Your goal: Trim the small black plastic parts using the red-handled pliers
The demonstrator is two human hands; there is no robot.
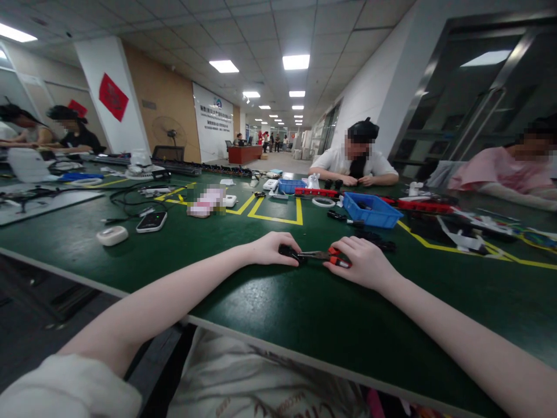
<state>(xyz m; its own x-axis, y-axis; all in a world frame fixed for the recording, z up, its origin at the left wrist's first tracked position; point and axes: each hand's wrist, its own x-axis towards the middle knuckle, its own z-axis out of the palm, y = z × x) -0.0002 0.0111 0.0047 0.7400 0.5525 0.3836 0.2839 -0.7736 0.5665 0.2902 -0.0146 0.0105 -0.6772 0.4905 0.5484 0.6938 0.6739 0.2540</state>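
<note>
My left hand (275, 248) is closed around a small black part (290, 253), whose exact kind I cannot make out. From the other side, my right hand (363, 260) grips long-nose pliers (317, 255) by their red and black handles. The metal jaws point left and meet the black part at its right end; whether they are clamped on it is too small to tell. Both hands are low over the green table (278, 302), near its front edge.
Past my right hand lie black cables (376, 239) and a blue bin (372, 210). A white case (112, 235), a phone-like device (151, 222) and a pink blurred item (206, 202) are on the left. Across the table a person (354, 157) works; another sits far right.
</note>
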